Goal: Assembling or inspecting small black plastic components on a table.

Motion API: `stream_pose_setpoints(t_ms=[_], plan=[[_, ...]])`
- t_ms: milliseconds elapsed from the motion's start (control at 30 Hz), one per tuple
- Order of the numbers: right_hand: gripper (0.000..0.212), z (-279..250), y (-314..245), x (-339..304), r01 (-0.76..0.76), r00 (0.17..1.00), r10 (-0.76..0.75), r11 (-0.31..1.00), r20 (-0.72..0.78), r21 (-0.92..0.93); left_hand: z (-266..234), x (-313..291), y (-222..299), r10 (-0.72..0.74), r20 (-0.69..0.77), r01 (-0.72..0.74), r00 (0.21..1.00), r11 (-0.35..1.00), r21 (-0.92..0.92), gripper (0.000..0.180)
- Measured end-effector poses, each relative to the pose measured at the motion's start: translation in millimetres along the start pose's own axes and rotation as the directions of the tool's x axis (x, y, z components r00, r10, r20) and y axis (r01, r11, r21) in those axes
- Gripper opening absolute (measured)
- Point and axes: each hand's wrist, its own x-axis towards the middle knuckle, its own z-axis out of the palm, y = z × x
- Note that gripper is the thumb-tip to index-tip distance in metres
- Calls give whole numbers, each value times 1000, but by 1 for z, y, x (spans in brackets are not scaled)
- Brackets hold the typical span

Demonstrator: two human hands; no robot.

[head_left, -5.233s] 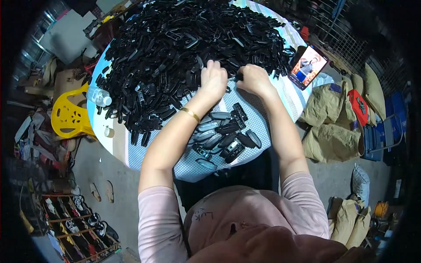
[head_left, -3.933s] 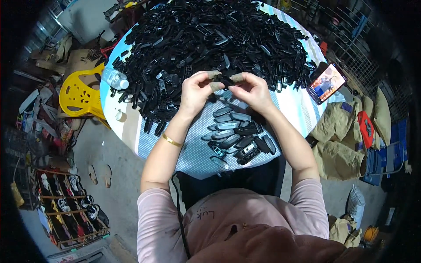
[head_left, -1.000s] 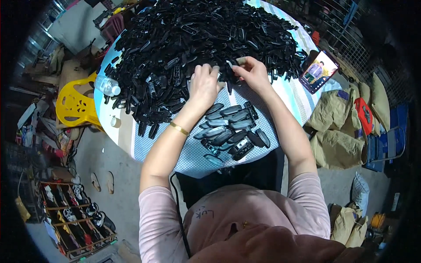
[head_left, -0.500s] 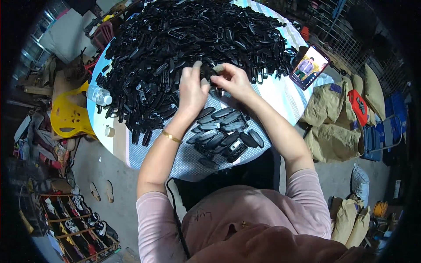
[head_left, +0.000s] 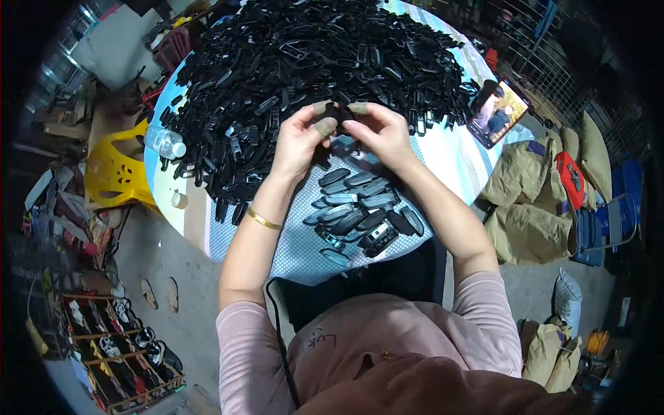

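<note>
My left hand [head_left: 296, 144] and my right hand [head_left: 384, 140] meet over the near edge of a large heap of black plastic parts [head_left: 325, 62]. Pinched between the thumbs and forefingers of both is a small black plastic part [head_left: 339, 113], mostly covered by the fingers. Pale covers wrap some of my fingertips. Closer to me, a smaller group of oblong black plastic pieces [head_left: 360, 207] lies in loose rows on the patterned tablecloth [head_left: 290, 252]. A gold bracelet [head_left: 265, 220] circles my left wrist.
A phone [head_left: 499, 114] with a lit screen leans at the table's right side. On the left edge are a plastic bottle [head_left: 166, 144] and a small white cup [head_left: 178, 200]. A yellow chair [head_left: 114, 166], brown sacks [head_left: 529, 228] and a shoe rack [head_left: 121, 349] surround the table.
My hands have come level with each other, fingertips now facing across the black part. The whole view has shifted slightly, and the phone's picture is different.
</note>
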Motion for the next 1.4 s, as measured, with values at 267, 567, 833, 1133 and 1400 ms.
stream_pose_setpoints(t_ms=[267,567,833,1133,1400], plan=[[23,3,-13,-3,182,982,-191,945,-8,-274,1,-2,3,57,-42,-49,998,984,174,30],[23,4,-10,-2,326,930,-365,867,-34,-376,2,-3,3,78,-49,-57,996,942,331,34],[26,11,-9,-3,274,944,-326,851,-42,-448,16,-6,-1,106,-101,-100,989,993,61,29],[30,6,1,-6,248,969,-225,897,107,-365,7,-7,11,103,52,-111,993,976,190,23],[28,-23,-17,10,-215,937,226,974,267,-68,12,-16,32,75,119,-118,990,905,409,26]])
